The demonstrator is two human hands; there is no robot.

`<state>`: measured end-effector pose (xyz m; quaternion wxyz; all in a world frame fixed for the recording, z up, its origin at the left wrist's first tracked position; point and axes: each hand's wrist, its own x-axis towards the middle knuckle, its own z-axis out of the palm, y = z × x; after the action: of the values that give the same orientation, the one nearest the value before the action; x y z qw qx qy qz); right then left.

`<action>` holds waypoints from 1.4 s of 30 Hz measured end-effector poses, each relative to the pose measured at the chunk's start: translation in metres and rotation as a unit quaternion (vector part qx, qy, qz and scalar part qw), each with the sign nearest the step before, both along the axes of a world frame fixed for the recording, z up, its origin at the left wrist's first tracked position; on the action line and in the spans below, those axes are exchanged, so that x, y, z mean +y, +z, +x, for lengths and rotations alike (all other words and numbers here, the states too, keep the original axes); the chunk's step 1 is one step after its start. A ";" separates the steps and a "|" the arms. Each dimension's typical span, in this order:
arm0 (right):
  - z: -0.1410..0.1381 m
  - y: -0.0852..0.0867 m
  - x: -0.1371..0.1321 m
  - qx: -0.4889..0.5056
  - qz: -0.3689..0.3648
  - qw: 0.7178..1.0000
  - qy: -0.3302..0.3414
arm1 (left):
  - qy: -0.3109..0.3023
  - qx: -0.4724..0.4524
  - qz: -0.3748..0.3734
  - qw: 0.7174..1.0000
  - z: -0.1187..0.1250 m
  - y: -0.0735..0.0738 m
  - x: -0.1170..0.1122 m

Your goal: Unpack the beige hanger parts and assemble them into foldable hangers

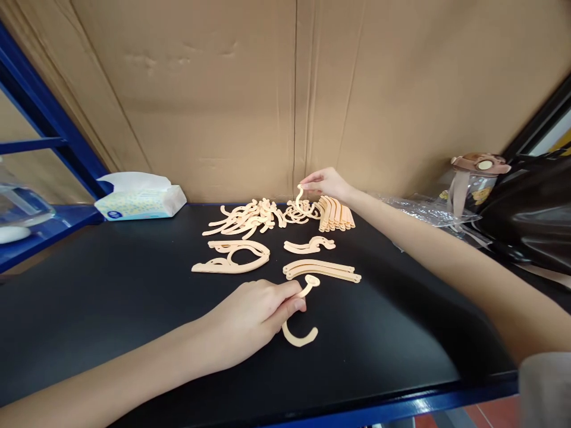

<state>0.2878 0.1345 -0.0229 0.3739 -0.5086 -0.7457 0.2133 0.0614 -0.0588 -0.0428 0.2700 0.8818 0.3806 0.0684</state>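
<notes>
- No word, number or brand can be read anywhere.
- The tissue pack (140, 202), at ten o'clock on the counter (111, 285), bears a blue oval mark, too blurred to read.
- The bottle (479, 178) at three o'clock shows a printed picture, with no legible lettering.

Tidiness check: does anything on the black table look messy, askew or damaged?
Nothing looks broken or spilled. The only untidy spot is the loose pile of curved tan pieces at the back, tangled and crisscrossed, unlike the neat stack beside it. The right hand pinches a curved piece nearby; the left hand pinches a hook piece.
</notes>
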 end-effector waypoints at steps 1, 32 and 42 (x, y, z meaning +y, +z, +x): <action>-0.005 -0.001 0.008 -0.013 0.004 1.000 -0.002 | -0.001 0.001 -0.003 1.000 0.000 0.000 0.000; -0.002 -0.020 -0.202 -0.273 0.183 0.924 0.195 | -0.006 -0.065 0.049 0.997 0.004 -0.007 0.000; 0.003 -0.035 -0.183 -0.099 0.147 0.979 0.098 | -0.052 -0.078 0.294 0.951 -0.010 -0.012 0.016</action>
<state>0.2910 -0.0482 -0.0578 0.3462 -0.3912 -0.8484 0.0854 0.0509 -0.0429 -0.0553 0.0312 0.9327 0.2747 0.2315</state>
